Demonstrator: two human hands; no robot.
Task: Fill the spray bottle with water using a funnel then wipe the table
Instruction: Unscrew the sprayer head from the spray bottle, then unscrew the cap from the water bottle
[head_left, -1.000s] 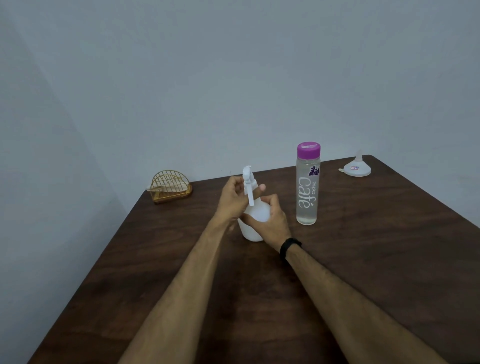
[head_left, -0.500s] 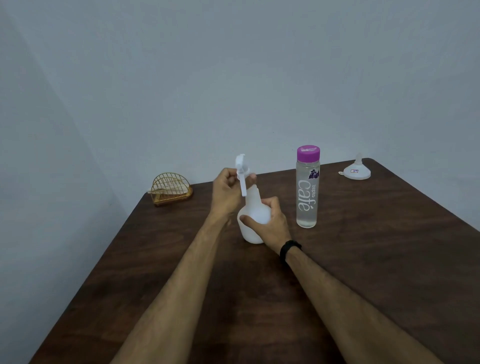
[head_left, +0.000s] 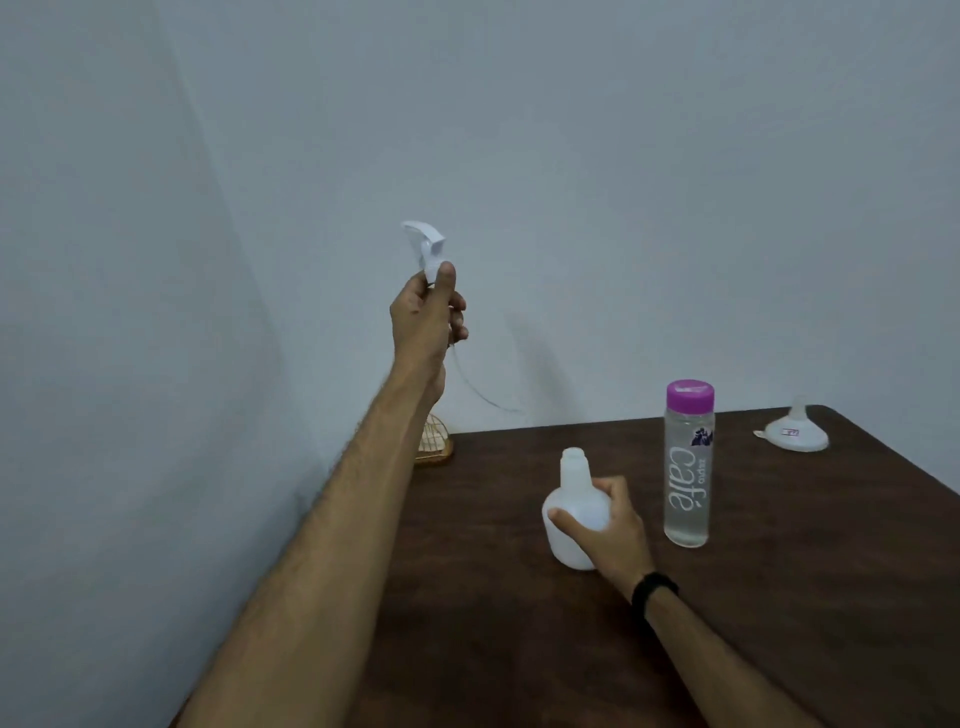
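Spray head (head_left: 425, 248) lifted off; water bottle (head_left: 689, 467) beside spray bottle (head_left: 574, 512).

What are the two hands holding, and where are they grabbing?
The left hand grips the spray head by its collar, lifted clear. The right hand wraps the round body of the spray bottle.

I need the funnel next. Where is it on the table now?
In the head view the white funnel lies upside down near the table's far right corner, apart from the purple-capped water bottle on its left.
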